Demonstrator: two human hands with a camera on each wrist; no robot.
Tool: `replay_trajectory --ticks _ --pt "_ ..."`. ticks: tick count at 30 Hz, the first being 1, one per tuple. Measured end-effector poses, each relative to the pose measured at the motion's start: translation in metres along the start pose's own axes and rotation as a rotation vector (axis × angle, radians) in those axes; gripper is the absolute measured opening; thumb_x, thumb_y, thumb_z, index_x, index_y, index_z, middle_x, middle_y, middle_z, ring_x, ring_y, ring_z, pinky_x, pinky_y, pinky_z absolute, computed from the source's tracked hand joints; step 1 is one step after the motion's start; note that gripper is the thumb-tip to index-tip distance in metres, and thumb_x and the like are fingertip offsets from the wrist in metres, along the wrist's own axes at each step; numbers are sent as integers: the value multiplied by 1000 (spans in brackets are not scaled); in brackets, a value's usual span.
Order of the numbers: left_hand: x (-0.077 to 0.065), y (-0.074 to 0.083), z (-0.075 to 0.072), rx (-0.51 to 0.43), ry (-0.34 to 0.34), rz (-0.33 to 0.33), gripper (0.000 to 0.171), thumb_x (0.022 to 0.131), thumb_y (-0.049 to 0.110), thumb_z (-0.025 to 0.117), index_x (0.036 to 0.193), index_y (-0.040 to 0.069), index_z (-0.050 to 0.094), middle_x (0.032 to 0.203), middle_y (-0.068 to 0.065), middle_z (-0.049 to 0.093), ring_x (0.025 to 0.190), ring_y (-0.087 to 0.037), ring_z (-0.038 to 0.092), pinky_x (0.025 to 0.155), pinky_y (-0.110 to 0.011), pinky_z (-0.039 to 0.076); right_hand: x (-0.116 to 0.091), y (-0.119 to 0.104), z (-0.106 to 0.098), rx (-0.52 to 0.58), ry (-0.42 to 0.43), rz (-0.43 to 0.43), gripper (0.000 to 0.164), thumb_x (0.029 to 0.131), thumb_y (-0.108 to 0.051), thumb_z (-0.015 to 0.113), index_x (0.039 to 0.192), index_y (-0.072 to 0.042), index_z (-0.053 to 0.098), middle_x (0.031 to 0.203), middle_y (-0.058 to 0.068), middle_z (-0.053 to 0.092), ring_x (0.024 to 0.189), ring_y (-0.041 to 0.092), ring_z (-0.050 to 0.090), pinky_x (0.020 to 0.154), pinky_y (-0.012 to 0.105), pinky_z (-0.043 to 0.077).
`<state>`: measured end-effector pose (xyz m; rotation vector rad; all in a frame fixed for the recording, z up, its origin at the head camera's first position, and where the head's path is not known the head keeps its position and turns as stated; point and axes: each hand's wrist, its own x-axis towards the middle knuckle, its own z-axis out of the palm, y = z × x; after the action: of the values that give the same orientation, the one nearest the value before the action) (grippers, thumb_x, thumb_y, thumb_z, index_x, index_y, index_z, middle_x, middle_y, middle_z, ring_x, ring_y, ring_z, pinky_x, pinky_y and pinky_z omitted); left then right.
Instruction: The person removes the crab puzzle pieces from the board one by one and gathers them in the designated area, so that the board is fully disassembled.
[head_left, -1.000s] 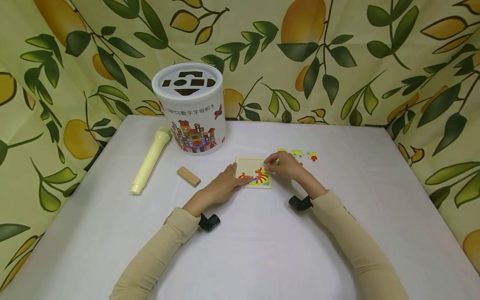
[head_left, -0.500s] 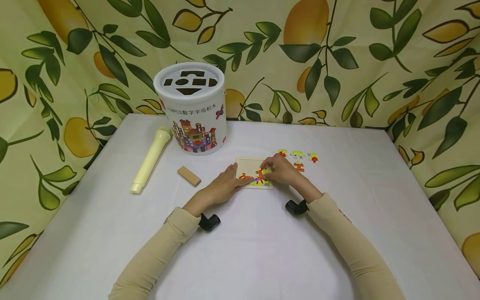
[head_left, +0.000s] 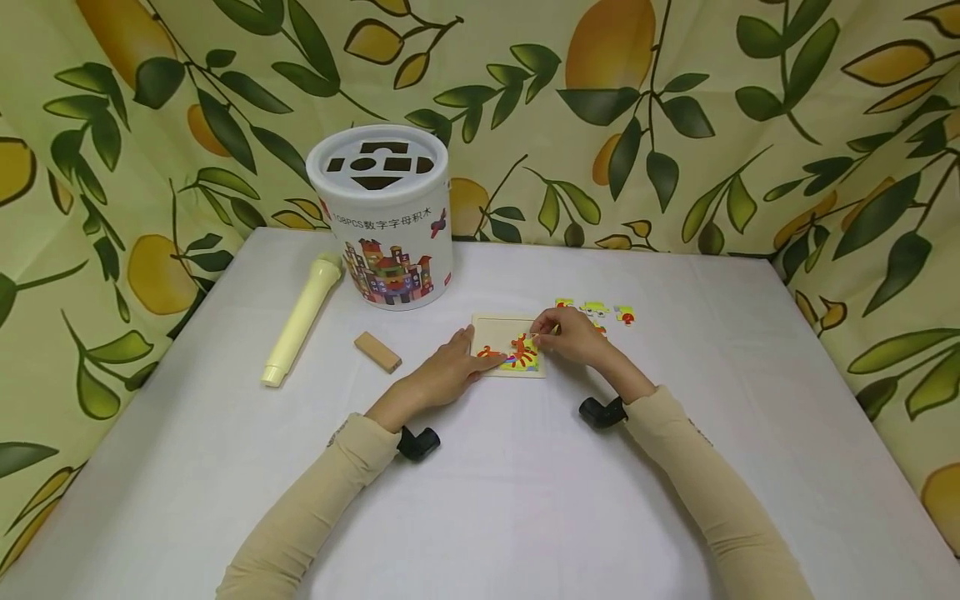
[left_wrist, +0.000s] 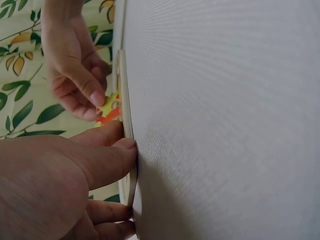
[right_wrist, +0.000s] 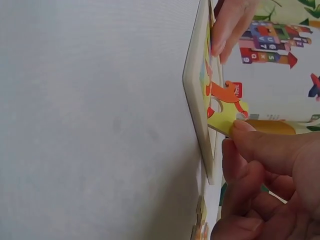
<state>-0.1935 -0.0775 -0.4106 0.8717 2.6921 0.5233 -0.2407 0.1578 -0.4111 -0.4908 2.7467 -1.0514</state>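
Observation:
A small wooden puzzle tray [head_left: 501,319] lies on the table, its lower part filled with red, orange and yellow pieces. My left hand [head_left: 447,367] holds the tray at its left side, thumb lying over the pieces and other fingers along the edge. Over the tray's right side, my right hand [head_left: 572,336] pinches a yellow puzzle piece with orange and red print [right_wrist: 227,114] between thumb and fingers. That piece stands tilted, its lower edge right at the pieces in the tray. In the left wrist view, the right thumb tip is on the yellow piece [left_wrist: 109,104].
Several loose puzzle pieces [head_left: 625,315] lie beyond the right hand, partly hidden by it. A wooden block [head_left: 377,352] and a pale yellow toy microphone [head_left: 302,323] lie to the left. Behind them stands a white block bucket [head_left: 390,242] with a shape-cutout lid.
My right hand dipped down and left onto the tray's right side, then drew back slightly up and right, still pinching the piece. The left hand has stayed in place.

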Motion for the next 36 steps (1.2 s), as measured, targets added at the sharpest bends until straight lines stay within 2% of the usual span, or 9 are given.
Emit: replay_trajectory --ticks 11,15,20,25,30,36 --pt "1 0 -1 8 -6 3 42 96 14 46 135 30 46 148 -31 15 138 -42 17 108 -54 26 -2 -4 -3 -22 30 -60 3 84 -7 65 85 -5 67 78 6 62 71 18 48 63 26 38" --pt "1 1 -1 9 -3 8 41 96 15 46 135 30 47 148 -32 15 138 -43 17 108 -54 26 -2 -2 -7 6 39 -41 4 83 -8 66 86 -6 68 78 6 62 73 18 47 64 26 38" --pt "-1 2 -2 5 2 15 41 96 13 46 135 28 47 148 -32 15 138 -42 16 109 -53 25 -4 10 -15 144 24 60 10 84 -10 66 92 -4 69 83 7 63 71 16 48 60 23 40" --pt "-2 3 -1 2 13 31 41 96 13 46 134 27 48 147 -33 16 138 -43 17 108 -54 26 -15 28 -34 256 40 200 22 85 -19 66 101 -3 68 87 6 68 71 16 54 58 23 45" --pt "-2 3 -1 -8 4 25 41 97 14 45 135 28 47 147 -32 15 138 -42 15 108 -54 26 -32 50 -60 228 86 297 31 87 -23 64 109 -2 66 93 0 67 72 12 52 59 24 45" --pt "-2 4 -2 -23 -23 4 40 98 14 42 136 27 46 148 -32 10 139 -42 11 110 -54 22 -50 74 -81 148 97 428 37 88 -27 62 114 0 62 100 3 61 76 14 44 62 23 41"
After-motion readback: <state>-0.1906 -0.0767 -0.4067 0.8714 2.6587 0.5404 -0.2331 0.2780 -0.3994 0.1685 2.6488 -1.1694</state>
